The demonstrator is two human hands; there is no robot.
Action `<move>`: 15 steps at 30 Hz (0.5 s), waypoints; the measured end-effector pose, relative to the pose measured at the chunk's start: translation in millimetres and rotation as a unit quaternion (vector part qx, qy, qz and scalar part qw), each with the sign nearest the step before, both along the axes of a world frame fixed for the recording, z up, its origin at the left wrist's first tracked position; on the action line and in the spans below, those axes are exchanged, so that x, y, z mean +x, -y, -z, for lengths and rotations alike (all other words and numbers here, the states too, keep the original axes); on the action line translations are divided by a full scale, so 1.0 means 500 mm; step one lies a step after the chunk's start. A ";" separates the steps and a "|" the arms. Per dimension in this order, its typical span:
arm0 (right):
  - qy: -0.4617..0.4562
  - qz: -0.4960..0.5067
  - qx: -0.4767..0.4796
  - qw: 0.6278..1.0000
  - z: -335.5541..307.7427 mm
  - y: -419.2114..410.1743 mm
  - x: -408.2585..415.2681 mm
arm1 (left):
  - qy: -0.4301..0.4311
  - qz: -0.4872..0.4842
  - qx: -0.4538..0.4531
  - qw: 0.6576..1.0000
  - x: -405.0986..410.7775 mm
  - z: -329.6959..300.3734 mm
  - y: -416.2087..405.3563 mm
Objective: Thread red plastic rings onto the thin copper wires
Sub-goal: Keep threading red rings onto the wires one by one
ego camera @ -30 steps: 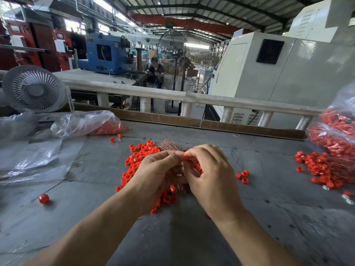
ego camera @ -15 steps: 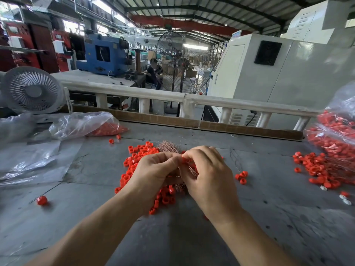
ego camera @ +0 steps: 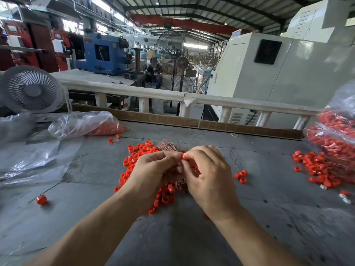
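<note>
A heap of red plastic rings lies on the grey table, with a bundle of thin copper wires across it. Both hands meet over the heap. My right hand pinches one red ring between thumb and forefinger. My left hand has its fingers curled and its fingertips against that ring; the wire it seems to hold is too thin to make out. Part of the wire bundle shows below the hands.
Three rings on a wire lie right of my hands. A larger spread of ringed wires and a full plastic bag sit at the right. A bag with rings and a small fan stand at the left; one ringed wire lies near.
The hands have stayed together over the heap, with only small finger movements on the ring. The view has shifted slightly.
</note>
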State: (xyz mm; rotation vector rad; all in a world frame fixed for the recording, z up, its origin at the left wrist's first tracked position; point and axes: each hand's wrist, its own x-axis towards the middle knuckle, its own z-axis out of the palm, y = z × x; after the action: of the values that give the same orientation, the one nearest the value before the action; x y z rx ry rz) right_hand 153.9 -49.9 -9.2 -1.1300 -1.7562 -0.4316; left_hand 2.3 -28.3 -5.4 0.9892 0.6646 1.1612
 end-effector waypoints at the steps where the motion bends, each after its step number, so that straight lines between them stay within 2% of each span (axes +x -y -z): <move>1: -0.004 -0.002 -0.001 1.000 0.000 -0.001 0.001 | -0.003 0.001 0.001 1.000 0.000 0.000 -0.001; 6: -0.017 -0.018 -0.031 0.999 -0.002 -0.007 0.009 | 0.006 -0.003 0.000 1.000 -0.002 0.001 -0.004; 15: -0.145 -0.063 -0.072 0.985 0.003 0.001 0.004 | -0.009 0.001 0.016 1.000 -0.003 -0.002 -0.002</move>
State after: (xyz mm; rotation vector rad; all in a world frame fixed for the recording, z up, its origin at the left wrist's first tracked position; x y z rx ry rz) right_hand 156.1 -50.2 -10.8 -1.1130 -1.6078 -0.0589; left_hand 0.9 -27.4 -4.4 1.0278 0.6627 1.1654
